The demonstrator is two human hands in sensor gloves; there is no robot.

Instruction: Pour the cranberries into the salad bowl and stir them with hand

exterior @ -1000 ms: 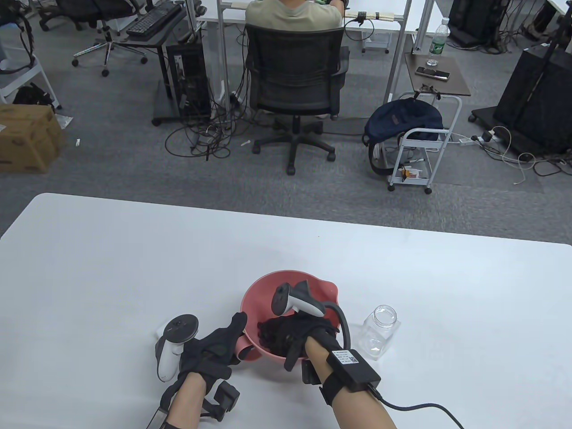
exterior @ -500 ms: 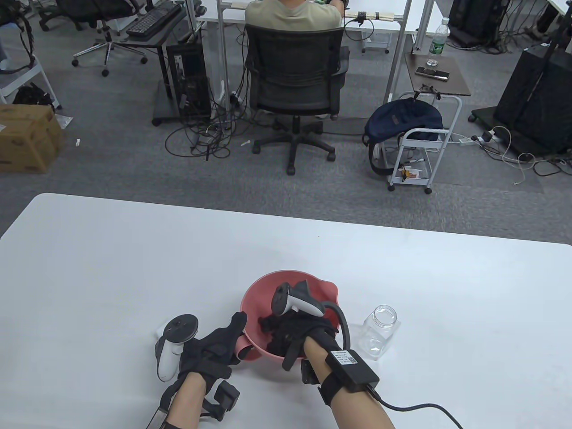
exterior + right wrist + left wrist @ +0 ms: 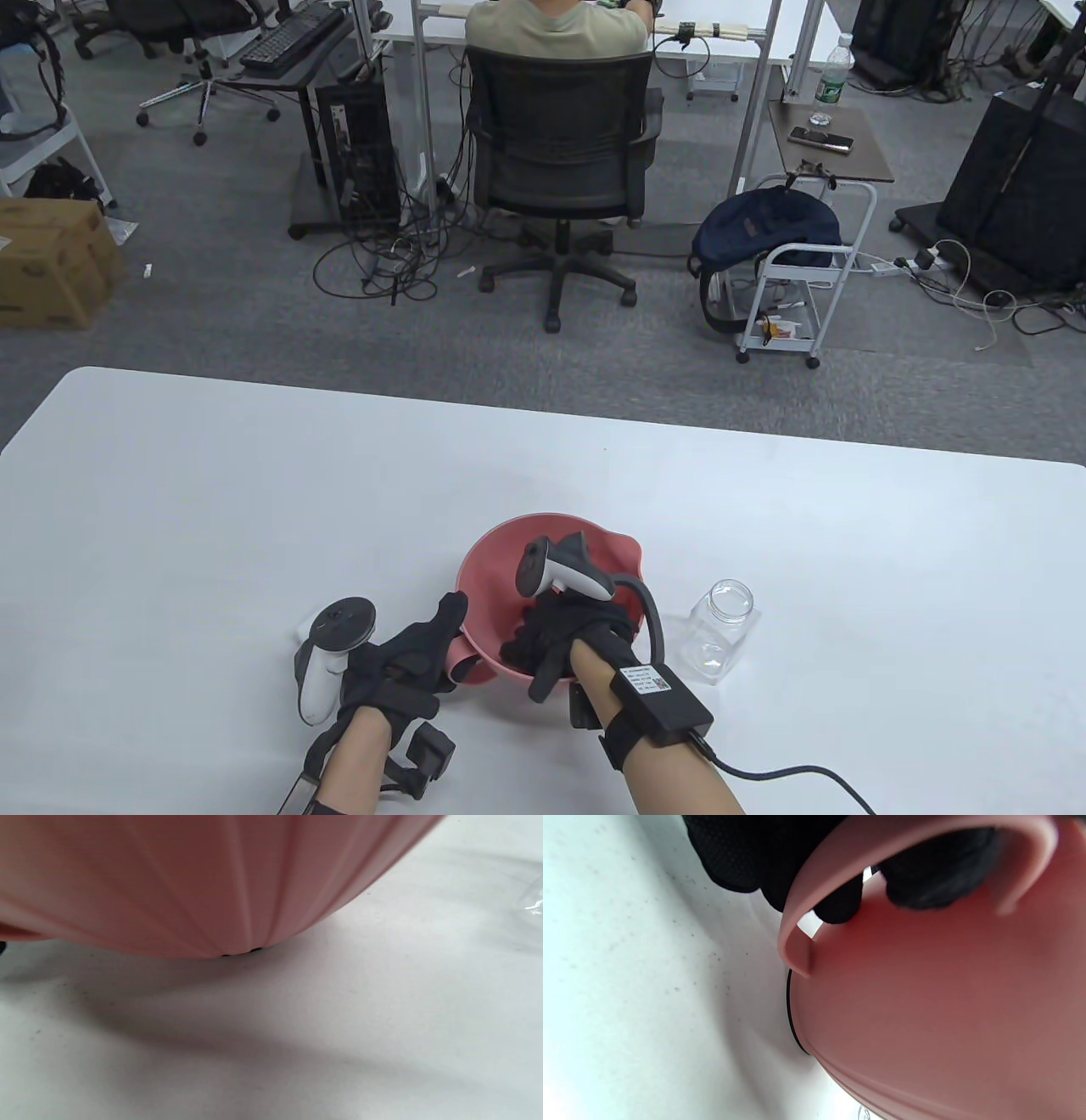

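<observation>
The pink bowl (image 3: 551,607) is stood on the white table (image 3: 254,492) near its front edge, and everything else is best placed against it. Just left of the bowl, the left hand (image 3: 399,666) is wrapped round the bowl's side handle (image 3: 814,895): in the left wrist view the gloved fingers (image 3: 840,906) are seen hooked through the loop, with the thumb laid over the rim in the table view. This hold is judged to be there to keep the bowl from sliding or turning while its contents are worked.

The right hand (image 3: 556,632) is reached down inside the bowl from the near side, fingers bent among the contents. Whether anything is pinched between them cannot be told, since the hand and tracker cover the bottom of the bowl. The cranberries themselves cannot be made out for the same reason; they are judged to lie in the bowl under the glove.

Just right of the bowl, apart from it, a clear jar (image 3: 719,630) is stood upright with no lid and looks empty, so the pouring is taken as done and the stirring as the step in hand. From the right wrist view only the bowl's ribbed outer wall, resting on the table, is shown.
</observation>
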